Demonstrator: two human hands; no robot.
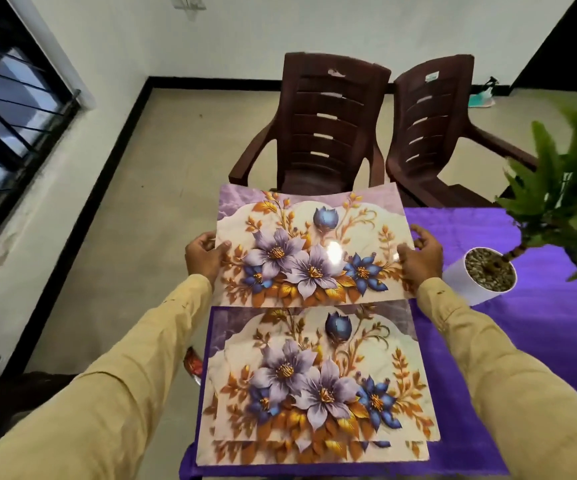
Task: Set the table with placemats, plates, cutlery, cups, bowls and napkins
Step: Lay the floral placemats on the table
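a floral placemat (pixel 311 244) is gripped at its two short edges by the left hand (pixel 205 256) and right hand (pixel 420 254), above stacked placemats (pixel 314 382) on the worktop (pixel 539 323).

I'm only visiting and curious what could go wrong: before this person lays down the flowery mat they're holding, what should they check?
1. Grip of the left hand on the held placemat: ok, at its left edge.
2. Grip of the right hand: ok, at the right edge.
3. Landing spot on the purple tablecloth: cannot tell, the mat hides it.
4. Room beside the plant pot: cannot tell, it stands close to the right hand.
5. Neatness of the stack of placemats: not ok, lower mats poke out.
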